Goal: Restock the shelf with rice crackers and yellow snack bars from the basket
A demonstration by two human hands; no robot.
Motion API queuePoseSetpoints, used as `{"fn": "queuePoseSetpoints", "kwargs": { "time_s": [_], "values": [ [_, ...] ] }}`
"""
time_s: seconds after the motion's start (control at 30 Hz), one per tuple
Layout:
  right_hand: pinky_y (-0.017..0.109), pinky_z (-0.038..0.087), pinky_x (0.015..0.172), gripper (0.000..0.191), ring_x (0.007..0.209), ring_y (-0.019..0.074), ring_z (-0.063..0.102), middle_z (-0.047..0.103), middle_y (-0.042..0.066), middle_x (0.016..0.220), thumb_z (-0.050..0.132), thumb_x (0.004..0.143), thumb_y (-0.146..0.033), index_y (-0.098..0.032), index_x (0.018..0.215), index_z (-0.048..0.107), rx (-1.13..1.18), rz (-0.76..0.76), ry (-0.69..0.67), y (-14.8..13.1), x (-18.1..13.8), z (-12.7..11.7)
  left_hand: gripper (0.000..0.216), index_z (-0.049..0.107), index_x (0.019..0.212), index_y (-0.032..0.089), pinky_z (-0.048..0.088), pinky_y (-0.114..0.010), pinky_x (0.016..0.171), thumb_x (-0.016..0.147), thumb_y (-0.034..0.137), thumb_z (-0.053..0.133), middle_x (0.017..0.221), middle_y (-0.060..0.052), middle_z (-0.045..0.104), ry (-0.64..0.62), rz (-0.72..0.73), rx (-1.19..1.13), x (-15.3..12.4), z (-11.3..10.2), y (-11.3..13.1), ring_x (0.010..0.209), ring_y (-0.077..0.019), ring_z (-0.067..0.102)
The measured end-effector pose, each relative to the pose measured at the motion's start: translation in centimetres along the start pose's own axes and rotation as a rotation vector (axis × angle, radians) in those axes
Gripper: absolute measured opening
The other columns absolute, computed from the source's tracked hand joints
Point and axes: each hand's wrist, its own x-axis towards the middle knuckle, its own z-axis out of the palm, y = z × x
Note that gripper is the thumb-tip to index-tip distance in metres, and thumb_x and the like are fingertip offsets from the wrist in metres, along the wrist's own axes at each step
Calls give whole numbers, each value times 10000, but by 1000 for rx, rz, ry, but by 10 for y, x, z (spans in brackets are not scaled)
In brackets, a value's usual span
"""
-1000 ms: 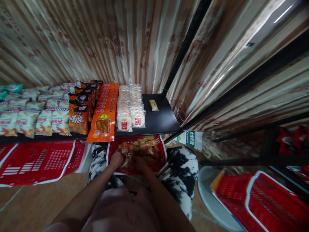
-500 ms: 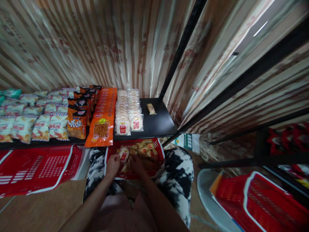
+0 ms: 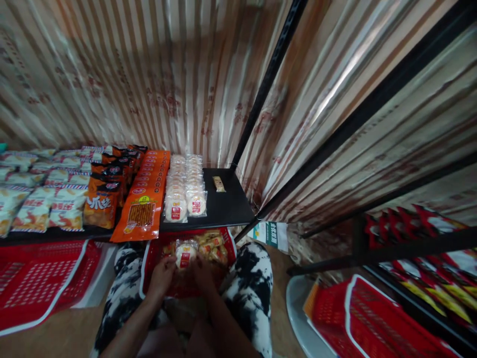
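Red plastic makes up the left basket point(image 3: 37, 278) in the lower left of the frame, its white handle sloping across it; what it may contain cannot be made out. Above it, pale snack bags point(image 3: 67, 209) stand in rows on the black shelf point(image 3: 233, 214), with orange-and-black bags point(image 3: 100, 206) beside them and a flat orange packet point(image 3: 139, 199) next along.

At lower centre, the left hand point(image 3: 163, 275) has thumb and fingers nearly together, apparently pinching the left edge of a round cracker packet point(image 3: 185, 256). From those fingertips the packet lies directly to the right, its label towards the camera; being round, it shows no clear long axis. On its other side, the right hand point(image 3: 202, 272) sits at the lower right edge, so neither hand is plainly nearer. Its fingers are too dark to tell how far they are spread or whether they grip.

Around both hands is the middle basket point(image 3: 234, 242), set between the knees, with gold-wrapped snacks point(image 3: 216, 251) heaped towards its upper right. At lower right, the right basket point(image 3: 331, 308) stands by a pale stool point(image 3: 296, 311), contents unclear.
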Motion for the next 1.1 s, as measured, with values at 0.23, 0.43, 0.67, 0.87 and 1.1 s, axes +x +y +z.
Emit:
{"fn": "queuePoseSetpoints", "kwargs": {
  "time_s": [0.23, 0.43, 0.67, 0.87, 1.1],
  "values": [
    [262, 481, 631, 294, 674, 157, 605, 666, 15, 762, 442, 808, -399, -187, 944, 595, 102, -104, 34, -21, -7, -4, 276, 613, 858, 166, 510, -311, 726, 661, 292, 467, 784, -50, 688, 63, 201, 124, -8, -2, 17, 745, -193, 652],
    [249, 484, 592, 292, 666, 158, 612, 660, 35, 778, 464, 808, -419, -181, 902, 604, 49, -151, 105, -26, -8, -11, 264, 603, 908, 168, 510, -325, 775, 716, 244, 440, 883, -69, 683, 51, 303, 204, -16, 0, 34, 816, -189, 645],
    [272, 489, 659, 344, 703, 168, 609, 666, 60, 827, 508, 783, -397, -160, 992, 646, -169, -253, 276, -56, -1, -26, 244, 590, 965, 168, 491, -330, 859, 783, 207, 433, 1015, -81, 664, 45, 418, 257, -20, 5, 59, 928, -177, 633],
    [279, 505, 665, 377, 721, 175, 629, 687, 65, 851, 520, 780, -385, -151, 1059, 617, -121, -284, 302, -78, 14, -35, 253, 587, 1001, 170, 481, -329, 885, 792, 154, 445, 1038, -76, 657, 50, 513, 262, -14, 14, 73, 965, -168, 621],
    [304, 499, 759, 423, 844, 188, 637, 677, 85, 996, 490, 815, -361, -164, 1184, 556, -284, -327, 340, -84, 31, -42, 284, 577, 1042, 141, 473, -313, 898, 793, 113, 442, 1084, -96, 637, 55, 541, 296, -7, 27, 91, 973, -162, 612]
  ]
}}
